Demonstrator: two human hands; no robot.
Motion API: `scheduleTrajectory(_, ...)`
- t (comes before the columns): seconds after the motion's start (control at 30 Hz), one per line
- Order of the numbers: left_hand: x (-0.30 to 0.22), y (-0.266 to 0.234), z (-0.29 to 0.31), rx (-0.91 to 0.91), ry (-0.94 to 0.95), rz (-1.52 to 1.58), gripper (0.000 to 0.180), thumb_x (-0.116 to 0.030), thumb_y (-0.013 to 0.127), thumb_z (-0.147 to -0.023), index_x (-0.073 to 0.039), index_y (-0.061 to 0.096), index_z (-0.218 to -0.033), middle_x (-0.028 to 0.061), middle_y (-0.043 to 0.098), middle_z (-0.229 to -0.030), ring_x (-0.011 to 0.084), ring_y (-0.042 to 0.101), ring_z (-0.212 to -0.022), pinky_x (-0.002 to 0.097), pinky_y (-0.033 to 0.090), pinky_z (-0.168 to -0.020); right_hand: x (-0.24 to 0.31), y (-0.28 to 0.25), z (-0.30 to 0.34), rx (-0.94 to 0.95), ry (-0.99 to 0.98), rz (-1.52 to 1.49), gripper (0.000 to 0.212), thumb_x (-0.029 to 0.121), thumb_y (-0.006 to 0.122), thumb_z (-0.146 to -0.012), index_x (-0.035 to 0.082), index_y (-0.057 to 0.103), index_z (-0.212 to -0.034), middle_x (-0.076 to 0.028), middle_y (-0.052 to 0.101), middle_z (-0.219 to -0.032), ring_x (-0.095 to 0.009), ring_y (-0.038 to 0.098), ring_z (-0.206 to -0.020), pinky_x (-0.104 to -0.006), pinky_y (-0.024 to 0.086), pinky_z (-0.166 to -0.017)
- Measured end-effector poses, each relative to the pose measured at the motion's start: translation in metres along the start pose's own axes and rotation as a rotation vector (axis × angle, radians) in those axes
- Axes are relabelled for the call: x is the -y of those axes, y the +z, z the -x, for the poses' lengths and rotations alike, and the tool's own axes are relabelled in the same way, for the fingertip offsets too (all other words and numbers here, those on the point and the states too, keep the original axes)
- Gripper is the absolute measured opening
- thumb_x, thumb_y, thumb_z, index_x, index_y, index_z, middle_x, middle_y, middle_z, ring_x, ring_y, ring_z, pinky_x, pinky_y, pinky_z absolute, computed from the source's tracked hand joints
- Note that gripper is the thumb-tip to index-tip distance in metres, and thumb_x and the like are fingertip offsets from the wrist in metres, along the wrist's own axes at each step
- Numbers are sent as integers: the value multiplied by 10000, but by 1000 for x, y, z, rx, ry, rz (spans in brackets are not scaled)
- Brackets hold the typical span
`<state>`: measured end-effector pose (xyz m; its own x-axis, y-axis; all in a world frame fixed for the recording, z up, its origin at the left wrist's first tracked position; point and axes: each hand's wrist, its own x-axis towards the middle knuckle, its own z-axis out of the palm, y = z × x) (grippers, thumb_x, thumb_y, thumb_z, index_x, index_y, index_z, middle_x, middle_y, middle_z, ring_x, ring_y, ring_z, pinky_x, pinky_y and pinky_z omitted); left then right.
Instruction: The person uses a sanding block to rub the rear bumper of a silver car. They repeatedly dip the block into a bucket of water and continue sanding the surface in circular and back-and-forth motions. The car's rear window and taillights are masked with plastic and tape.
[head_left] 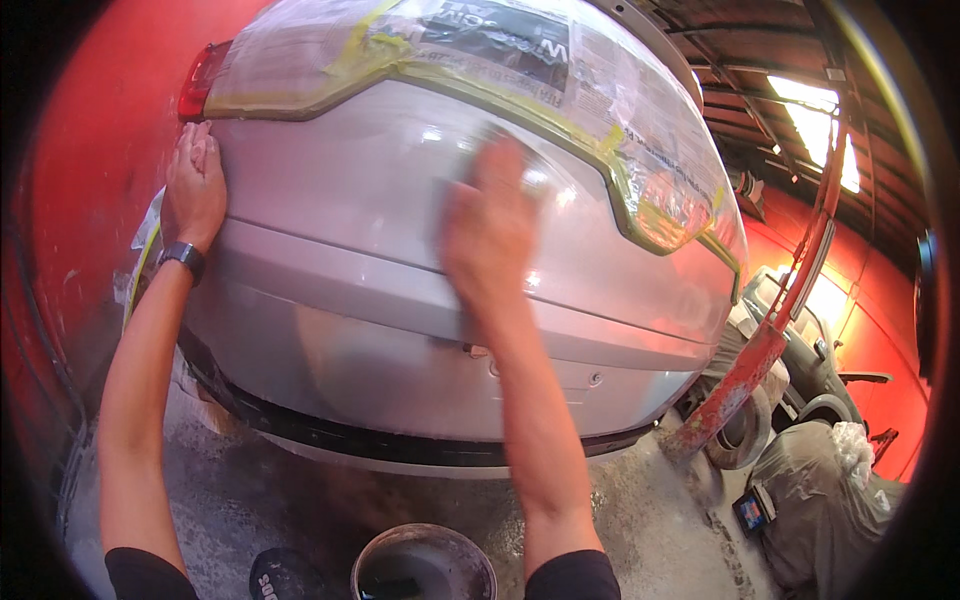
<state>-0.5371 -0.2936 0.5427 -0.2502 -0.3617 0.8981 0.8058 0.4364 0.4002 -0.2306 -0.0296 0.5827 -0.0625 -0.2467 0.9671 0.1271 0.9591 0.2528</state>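
Note:
A silver-grey car body panel [330, 180], with wet-looking shine and a dull finish, curves across the view. My right hand [490, 225] lies against its middle, smeared by motion. Something dark shows at the fingertips; what it is, I cannot make out. At the panel's left edge, my left hand [195, 190] rests just below a red tail light [200, 80], its fingers bent and held together. Whether anything pinkish is in those fingers is unclear. A dark watch [183, 260] is on my left wrist. Printed paper and clear film [500, 40], edged with yellow masking tape [300, 105], cover the upper part.
On the wet concrete floor [650, 500] below the car stands a round bucket [425, 530], beside a dark shoe [280, 575]. A rusty red post [745, 390] rises at the right. Beyond it are a tyre [742, 435], a covered heap [820, 490] and another vehicle [810, 340]. A red wall [90, 150] is close at left.

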Motion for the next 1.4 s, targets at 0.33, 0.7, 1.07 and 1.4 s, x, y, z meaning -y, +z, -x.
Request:
scheduleTrajectory(0.33, 4, 6, 2, -32, 26, -54, 538, -384, 448, -1148, -10, 586, -1509, 224, 529, -1600, 396, 450, -1499, 464, 328, -1258, -110, -117, 100, -34, 337, -12, 465, 222, 450, -1155, 28, 530, -1570, -215, 464, -1663, -398, 405, -1562, -534, 286, -1277)
scheduleTrajectory(0.7, -84, -20, 50, 73, 313, 21, 675, -404, 472, -1142, 63, 377, -1621, 316, 371, -1656, 490, 351, -1530, 534, 267, -1282, -71, -294, 258, 535, 730, 22, 443, 99, 467, -1114, 22, 554, -1542, -206, 551, -1595, -378, 484, -1516, -515, 295, -1279)
scheduleTrajectory(1.07, -284, 27, 69, -71, 470, 18, 457, -95, 601, -1032, 12, 556, -1474, 227, 545, -1416, 401, 481, -1357, 502, 395, -1178, -75, -336, 315, 455, 959, -133, 380, 97, 481, -1120, -66, 629, -1429, -270, 619, -1501, -383, 584, -1428, -429, 429, -1204)
scheduleTrajectory(1.4, -383, 67, 92, 279, 1079, 511, 334, -64, 686, -944, -45, 656, -1276, 122, 628, -1322, 328, 595, -1253, 460, 501, -1099, -57, -311, 278, 379, 849, -254, 512, 323, 427, -1176, -14, 544, -1543, -265, 489, -1624, -396, 466, -1521, -475, 404, -1230)
